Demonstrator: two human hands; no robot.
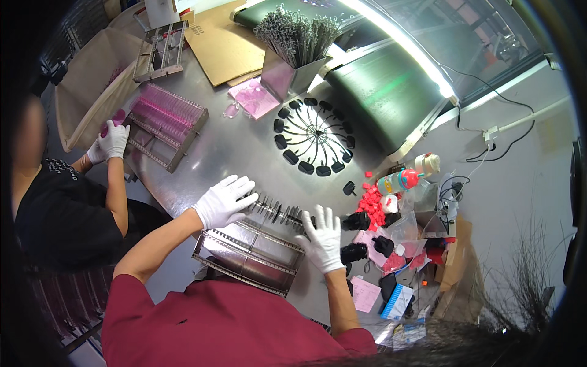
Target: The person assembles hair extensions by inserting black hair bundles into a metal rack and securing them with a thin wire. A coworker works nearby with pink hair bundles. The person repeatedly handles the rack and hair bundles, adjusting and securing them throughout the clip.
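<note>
Both of my hands wear white gloves. My left hand [223, 202] is open, palm down, with its fingers stretched over the left end of a row of thin dark discs [276, 211]. At the right end of that row, my right hand [323, 240] is open with its fingers spread. The discs stand on edge, side by side, along the far side of a slotted metal rack [275, 260]; I cannot tell whether its slots hold them. The rack lies in front of me, between my forearms.
A ring of black pads on thin stems [317, 137] stands ahead. Behind it are a metal bin of wire parts [287, 79] and a green conveyor [382, 92]. Red pieces [370, 205] and a bottle [394, 181] are on the right. At left, a co-worker's gloved hands [112, 142] touch a rack of pink lenses [168, 119].
</note>
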